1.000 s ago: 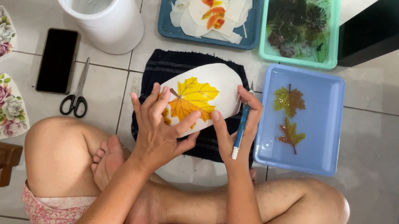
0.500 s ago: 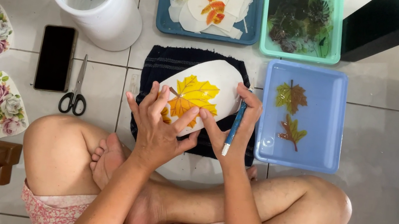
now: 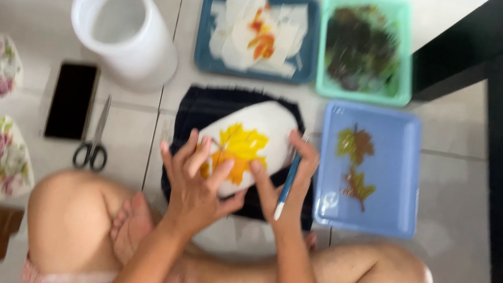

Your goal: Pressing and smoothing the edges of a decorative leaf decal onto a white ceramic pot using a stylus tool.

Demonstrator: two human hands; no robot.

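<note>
both hands on leaf-covered oval

Plate on cloth, centre of floor. Trays: 12 o'clock, 1 o'clock, 3 o'clock holding leaves. Bucket 10 o'clock. Scissors, then phone, 9 o'clock. Both hands on plate.

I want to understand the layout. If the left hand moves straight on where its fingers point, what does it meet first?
The left hand points up and slightly right, already on the white oval piece with the yellow leaf. Beyond that probably comes the dark cloth, then the blue tray of paper scraps.
</note>
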